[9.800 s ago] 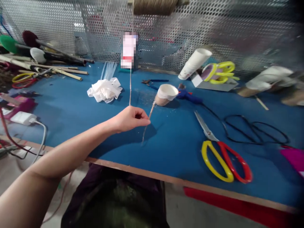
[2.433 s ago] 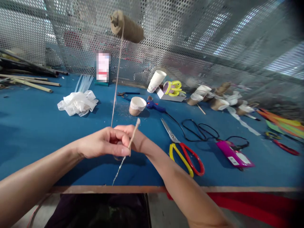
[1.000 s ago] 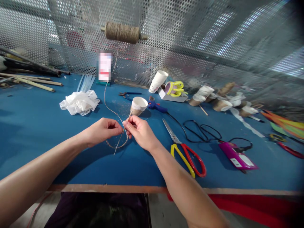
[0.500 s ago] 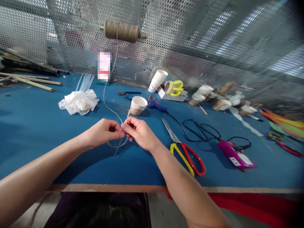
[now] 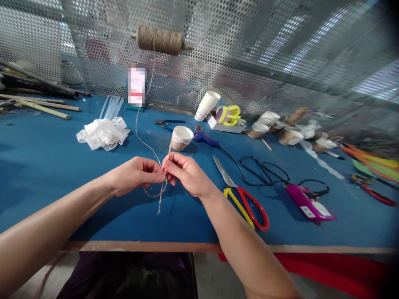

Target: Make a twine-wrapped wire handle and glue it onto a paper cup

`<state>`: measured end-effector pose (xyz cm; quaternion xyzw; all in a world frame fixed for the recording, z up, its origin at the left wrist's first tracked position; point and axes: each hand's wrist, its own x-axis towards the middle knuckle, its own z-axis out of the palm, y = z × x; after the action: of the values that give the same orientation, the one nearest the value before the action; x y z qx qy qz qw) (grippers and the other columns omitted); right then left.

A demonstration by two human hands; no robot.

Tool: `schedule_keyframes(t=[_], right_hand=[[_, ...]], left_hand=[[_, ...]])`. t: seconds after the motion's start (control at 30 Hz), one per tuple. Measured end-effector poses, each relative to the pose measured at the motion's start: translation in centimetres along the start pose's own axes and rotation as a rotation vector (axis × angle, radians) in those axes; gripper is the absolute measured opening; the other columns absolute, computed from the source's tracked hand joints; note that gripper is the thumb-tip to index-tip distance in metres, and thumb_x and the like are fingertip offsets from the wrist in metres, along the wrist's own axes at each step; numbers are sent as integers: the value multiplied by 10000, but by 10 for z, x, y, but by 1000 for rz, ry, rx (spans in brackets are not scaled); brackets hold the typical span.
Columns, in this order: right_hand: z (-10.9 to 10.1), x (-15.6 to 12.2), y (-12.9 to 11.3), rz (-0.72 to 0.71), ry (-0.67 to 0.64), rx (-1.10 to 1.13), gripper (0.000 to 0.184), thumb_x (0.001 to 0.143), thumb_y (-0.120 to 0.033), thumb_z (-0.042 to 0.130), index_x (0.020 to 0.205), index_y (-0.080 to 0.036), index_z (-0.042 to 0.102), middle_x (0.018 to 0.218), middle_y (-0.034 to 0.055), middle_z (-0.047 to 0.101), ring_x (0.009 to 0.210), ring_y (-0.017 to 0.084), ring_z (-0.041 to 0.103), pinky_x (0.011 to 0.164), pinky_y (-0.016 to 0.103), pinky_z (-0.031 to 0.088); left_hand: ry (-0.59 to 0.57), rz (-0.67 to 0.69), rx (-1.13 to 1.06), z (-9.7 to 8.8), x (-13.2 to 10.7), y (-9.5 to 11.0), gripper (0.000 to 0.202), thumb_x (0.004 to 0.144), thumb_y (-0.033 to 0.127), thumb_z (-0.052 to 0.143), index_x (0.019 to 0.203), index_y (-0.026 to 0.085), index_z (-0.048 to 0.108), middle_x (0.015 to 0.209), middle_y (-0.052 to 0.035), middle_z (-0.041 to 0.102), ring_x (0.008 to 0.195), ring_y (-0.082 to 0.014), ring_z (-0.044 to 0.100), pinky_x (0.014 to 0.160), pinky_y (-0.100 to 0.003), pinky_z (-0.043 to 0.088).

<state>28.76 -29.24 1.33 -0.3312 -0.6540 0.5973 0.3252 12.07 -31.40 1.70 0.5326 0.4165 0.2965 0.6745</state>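
Perforated metal mesh (image 5: 218,45) stands behind a blue counter (image 5: 40,170), beyond both hands. Above and past them, a roll of twine (image 5: 159,40) hangs before the mesh, and its strand (image 5: 137,128) runs down to the fingers, with a loose loop under the left hand (image 5: 163,177). That hand pinches the twine against a thin stem (image 5: 160,203). Just above its fingertips, the right hand (image 5: 166,164) grips the stem between thumb and fingers; the stem's lower end hangs below both hands, tilted, while its upper end rises toward the cup (image 5: 181,140), just beyond the right hand. Whether stem and cup touch, I cannot tell.

Near the right hand, on its right, lie the scissors (image 5: 230,184); beyond it is the glue gun (image 5: 206,140). Farther out past the left hand are a white plastic heap (image 5: 104,133), a phone (image 5: 136,87) and pliers (image 5: 170,122).
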Motion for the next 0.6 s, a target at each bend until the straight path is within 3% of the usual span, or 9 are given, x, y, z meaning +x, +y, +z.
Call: schedule_keyframes(t=[0.43,0.6], right_hand=[[3,0,1,-3,107,-367,255,819,-383,500,695,-164,456,499,-63,410,417,58,396,417,198,330],[6,3,3,-79,201,-470,293,797,-373,529,619,-167,422,516,-53,406,455,59,361,429,197,300]], left_hand=[[118,32,229,-1,1,-2,175,667,298,601,652,130,553,577,49,486,509,-62,370,478,-207,271],[135,34,229,0,2,-4,200,680,315,592,628,132,531,550,57,445,491,-57,338,462,-209,240]])
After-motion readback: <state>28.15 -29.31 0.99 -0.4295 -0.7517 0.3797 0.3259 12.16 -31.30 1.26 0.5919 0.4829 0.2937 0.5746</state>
